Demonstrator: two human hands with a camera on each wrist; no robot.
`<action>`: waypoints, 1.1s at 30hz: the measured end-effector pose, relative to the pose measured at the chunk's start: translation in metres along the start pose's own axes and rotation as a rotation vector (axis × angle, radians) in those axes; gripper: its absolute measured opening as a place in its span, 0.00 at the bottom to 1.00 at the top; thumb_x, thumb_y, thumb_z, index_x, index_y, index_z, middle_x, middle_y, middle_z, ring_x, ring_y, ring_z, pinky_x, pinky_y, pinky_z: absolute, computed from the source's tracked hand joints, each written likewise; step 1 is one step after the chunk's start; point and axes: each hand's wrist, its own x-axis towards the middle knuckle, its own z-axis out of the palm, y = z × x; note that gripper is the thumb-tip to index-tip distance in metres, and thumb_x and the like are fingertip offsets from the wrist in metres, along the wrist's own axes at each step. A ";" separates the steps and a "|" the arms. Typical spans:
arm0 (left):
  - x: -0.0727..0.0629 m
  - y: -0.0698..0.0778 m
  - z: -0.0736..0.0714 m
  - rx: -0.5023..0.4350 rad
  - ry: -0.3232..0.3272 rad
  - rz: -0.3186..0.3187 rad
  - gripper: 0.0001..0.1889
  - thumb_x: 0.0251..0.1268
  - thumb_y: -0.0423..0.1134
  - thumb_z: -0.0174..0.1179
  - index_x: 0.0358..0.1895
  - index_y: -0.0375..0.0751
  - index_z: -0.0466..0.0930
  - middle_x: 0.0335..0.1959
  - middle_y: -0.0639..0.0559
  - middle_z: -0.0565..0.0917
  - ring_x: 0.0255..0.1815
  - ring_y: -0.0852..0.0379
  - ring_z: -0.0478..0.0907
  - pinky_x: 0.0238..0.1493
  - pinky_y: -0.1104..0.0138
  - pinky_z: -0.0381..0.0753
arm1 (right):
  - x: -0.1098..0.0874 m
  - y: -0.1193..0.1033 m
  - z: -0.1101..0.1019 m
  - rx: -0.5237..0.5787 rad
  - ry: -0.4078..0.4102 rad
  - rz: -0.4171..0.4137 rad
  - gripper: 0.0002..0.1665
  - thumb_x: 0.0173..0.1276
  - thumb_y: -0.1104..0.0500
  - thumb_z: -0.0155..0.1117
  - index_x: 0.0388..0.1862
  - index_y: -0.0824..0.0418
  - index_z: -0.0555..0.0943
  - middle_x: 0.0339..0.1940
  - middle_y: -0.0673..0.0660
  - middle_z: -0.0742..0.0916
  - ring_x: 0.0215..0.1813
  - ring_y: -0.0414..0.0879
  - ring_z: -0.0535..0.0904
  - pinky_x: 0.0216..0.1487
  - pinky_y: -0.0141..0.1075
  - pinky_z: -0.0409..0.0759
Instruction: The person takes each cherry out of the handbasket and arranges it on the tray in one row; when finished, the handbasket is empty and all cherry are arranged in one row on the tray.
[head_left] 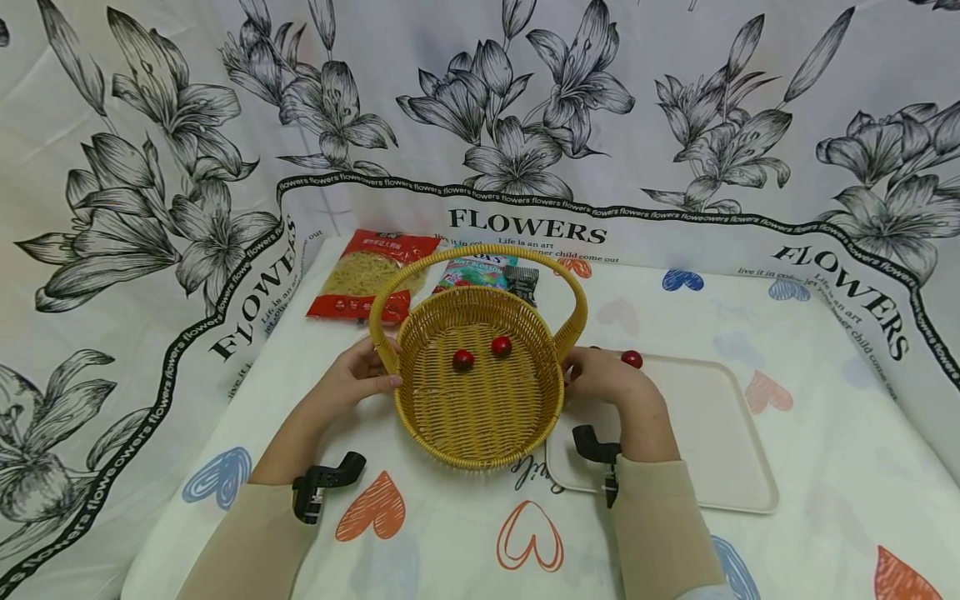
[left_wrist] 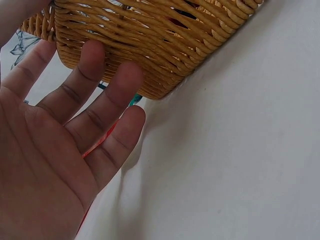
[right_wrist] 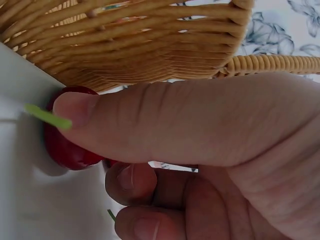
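A yellow wicker basket (head_left: 480,417) with a tall hoop handle (head_left: 480,250) stands in the middle, two dark red cherries (head_left: 462,360) inside. My left hand (head_left: 350,375) holds its left side where the handle meets the rim. In the left wrist view the fingers (left_wrist: 117,95) lie along the woven outer wall. At the basket's right side, my right hand (head_left: 611,379) pinches a cherry (right_wrist: 72,150) with a green stem, thumb on top and index finger hidden. That cherry is over the pale tray (head_left: 720,442). Another cherry (head_left: 632,358) lies at the tray's back edge.
Behind the basket lie a red and clear bag of pasta (head_left: 367,275), a teal and red packet (head_left: 468,271) and a small black packet (head_left: 522,283). A heart-print cloth (head_left: 450,533) covers the table. A flower-print curtain (head_left: 510,100) hangs at the back.
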 end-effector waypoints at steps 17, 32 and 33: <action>-0.001 0.001 0.001 0.005 0.003 0.000 0.27 0.59 0.30 0.65 0.60 0.29 0.64 0.51 0.27 0.74 0.49 0.45 0.79 0.42 0.63 0.83 | -0.029 -0.003 -0.029 0.097 0.245 -0.140 0.19 0.62 0.49 0.68 0.47 0.56 0.79 0.30 0.55 0.76 0.33 0.49 0.69 0.30 0.38 0.67; -0.001 0.003 0.001 0.011 0.000 0.013 0.26 0.61 0.29 0.63 0.60 0.27 0.63 0.50 0.30 0.76 0.50 0.40 0.78 0.43 0.63 0.83 | -0.076 -0.029 -0.043 0.189 0.531 -0.315 0.16 0.65 0.45 0.64 0.44 0.52 0.80 0.29 0.54 0.73 0.31 0.47 0.68 0.26 0.35 0.67; -0.001 0.003 0.001 0.010 0.001 0.014 0.26 0.61 0.29 0.63 0.60 0.27 0.63 0.50 0.30 0.76 0.50 0.40 0.78 0.43 0.63 0.83 | -0.077 -0.031 -0.043 0.197 0.538 -0.339 0.15 0.65 0.46 0.65 0.44 0.53 0.80 0.29 0.54 0.73 0.30 0.47 0.68 0.26 0.35 0.67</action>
